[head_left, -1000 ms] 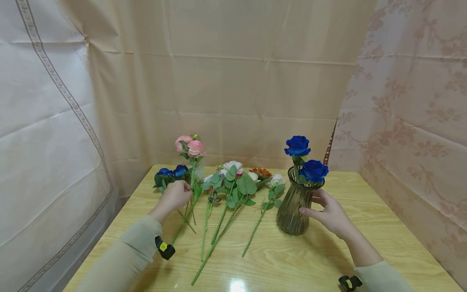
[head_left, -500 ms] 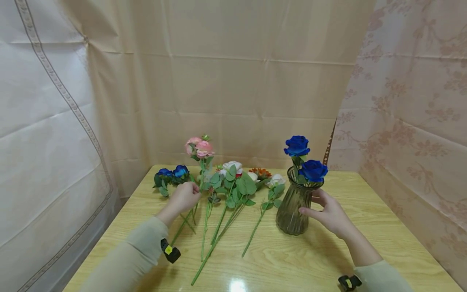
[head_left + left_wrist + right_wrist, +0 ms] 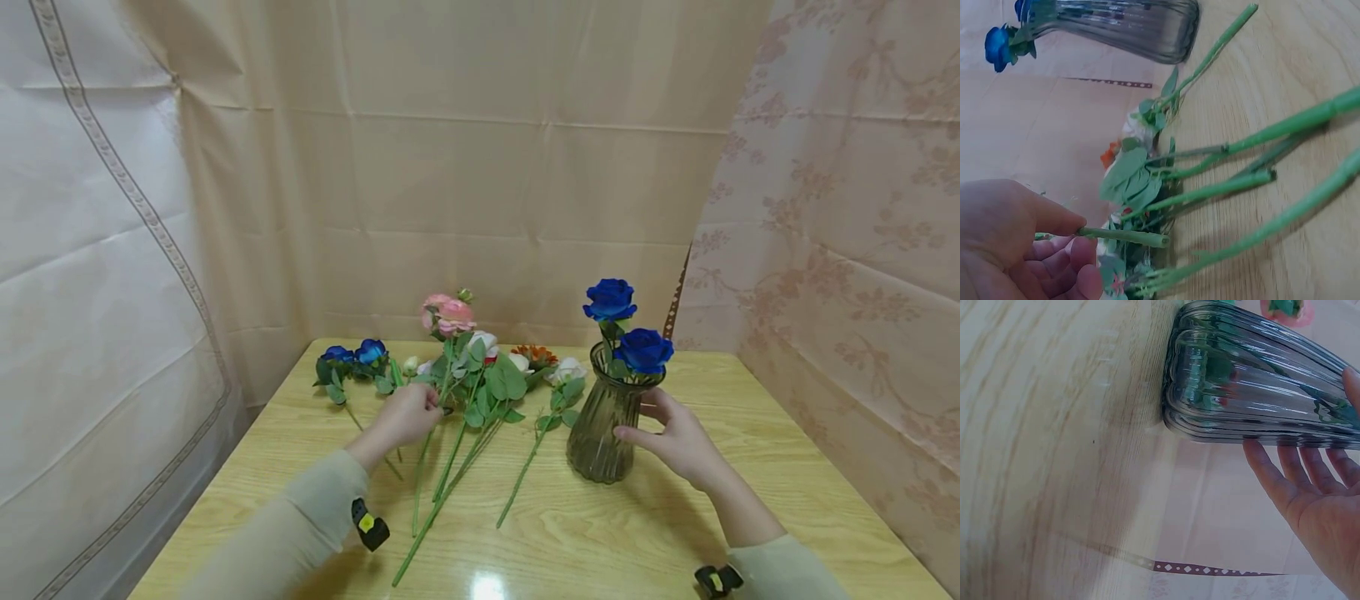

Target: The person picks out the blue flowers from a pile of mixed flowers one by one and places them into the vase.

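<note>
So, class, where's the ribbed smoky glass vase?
In the head view, the vase stands right of centre, gripped by the right hand, on the wooden table beside a white green-stemmed flower.

Pink blooms (image 3: 453,316), smoky-brown vase (image 3: 597,437).

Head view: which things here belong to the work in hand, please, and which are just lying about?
In the work, it seems:
pink flower, in the grip of the left hand
vase, held by the right hand
two blue roses, standing in it

Lying about, in neither hand, perhaps for later:
blue flowers, far left
white roses
orange flower
</note>
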Tool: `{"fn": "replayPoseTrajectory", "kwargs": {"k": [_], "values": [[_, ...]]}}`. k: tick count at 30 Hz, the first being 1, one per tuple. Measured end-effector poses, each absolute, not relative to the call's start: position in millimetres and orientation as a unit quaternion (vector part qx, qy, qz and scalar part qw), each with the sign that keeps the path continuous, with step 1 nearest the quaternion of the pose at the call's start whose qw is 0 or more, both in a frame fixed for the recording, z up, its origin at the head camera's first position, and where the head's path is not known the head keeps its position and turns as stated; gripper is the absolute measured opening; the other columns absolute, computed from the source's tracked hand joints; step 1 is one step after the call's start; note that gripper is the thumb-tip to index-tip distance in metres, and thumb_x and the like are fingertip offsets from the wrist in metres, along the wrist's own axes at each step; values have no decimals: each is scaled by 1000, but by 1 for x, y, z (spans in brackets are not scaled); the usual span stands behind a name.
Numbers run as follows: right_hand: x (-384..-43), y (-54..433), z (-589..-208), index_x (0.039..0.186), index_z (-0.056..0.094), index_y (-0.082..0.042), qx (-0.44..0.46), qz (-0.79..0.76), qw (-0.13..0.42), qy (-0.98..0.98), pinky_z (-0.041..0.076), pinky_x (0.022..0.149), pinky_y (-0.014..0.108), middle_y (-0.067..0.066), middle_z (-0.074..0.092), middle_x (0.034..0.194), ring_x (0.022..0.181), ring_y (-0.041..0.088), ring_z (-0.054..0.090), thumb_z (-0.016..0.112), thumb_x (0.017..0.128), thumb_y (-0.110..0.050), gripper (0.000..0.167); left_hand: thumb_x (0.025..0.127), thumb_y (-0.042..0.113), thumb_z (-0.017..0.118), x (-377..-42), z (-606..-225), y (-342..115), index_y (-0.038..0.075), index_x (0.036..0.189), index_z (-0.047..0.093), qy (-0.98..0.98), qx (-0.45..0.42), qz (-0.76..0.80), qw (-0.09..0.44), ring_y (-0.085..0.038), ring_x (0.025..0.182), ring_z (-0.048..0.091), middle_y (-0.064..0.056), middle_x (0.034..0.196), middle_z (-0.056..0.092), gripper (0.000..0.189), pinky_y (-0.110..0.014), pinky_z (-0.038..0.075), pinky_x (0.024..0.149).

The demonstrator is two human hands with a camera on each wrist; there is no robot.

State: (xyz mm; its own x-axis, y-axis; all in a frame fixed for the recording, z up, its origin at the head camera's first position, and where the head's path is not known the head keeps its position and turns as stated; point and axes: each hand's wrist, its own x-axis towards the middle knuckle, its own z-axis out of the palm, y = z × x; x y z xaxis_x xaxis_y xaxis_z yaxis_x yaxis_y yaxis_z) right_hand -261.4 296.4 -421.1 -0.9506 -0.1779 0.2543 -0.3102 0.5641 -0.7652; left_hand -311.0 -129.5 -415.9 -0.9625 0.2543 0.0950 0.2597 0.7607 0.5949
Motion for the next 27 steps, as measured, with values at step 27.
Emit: {"fn": "replayPoseTrajectory", "kwargs": {"k": [27], "values": [[-261, 296, -423, 150, 40, -4, 141, 453, 76, -877, 48, 95, 65, 24, 48, 147, 133, 50, 46, 80, 91, -35, 78, 90, 2, 59, -309, -440, -84, 19, 61, 29, -935, -216, -281, -7, -9, 44, 17, 8, 52, 21, 45, -27, 19, 48]]}}
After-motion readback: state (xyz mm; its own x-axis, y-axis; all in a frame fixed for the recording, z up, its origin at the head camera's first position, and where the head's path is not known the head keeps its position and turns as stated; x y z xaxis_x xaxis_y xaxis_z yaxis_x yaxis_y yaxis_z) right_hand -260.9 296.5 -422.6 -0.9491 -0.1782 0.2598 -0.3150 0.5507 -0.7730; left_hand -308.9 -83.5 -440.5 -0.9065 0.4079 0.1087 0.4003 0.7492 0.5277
